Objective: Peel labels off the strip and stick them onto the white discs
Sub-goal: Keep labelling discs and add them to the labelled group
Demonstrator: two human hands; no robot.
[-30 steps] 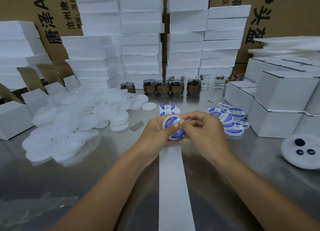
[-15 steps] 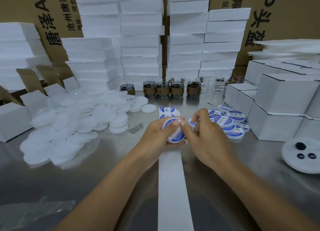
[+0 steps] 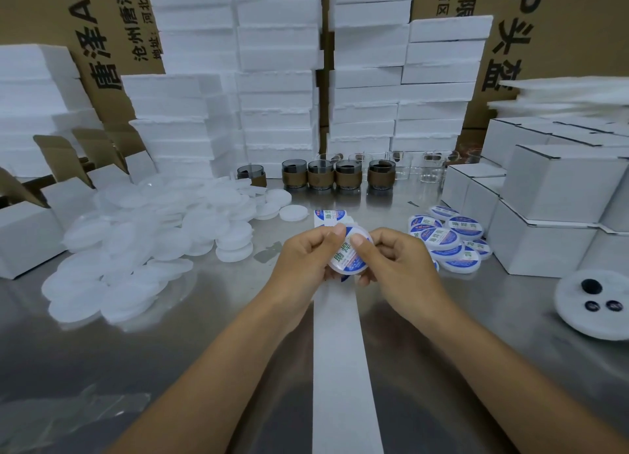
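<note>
Gripping one labelled white disc (image 3: 349,253) between them, left hand (image 3: 306,257) and right hand (image 3: 396,263) are pressing thumbs onto its blue label (image 3: 344,256), above the backing strip (image 3: 340,351)

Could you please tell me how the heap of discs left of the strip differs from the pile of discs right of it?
The left heap is bare white, unlabelled; the right pile bears blue-and-white round labels. The left heap is far larger and sprawls widely; the right pile is small and compact. Both hold round white discs, overlapping loosely on the metal table.
</note>
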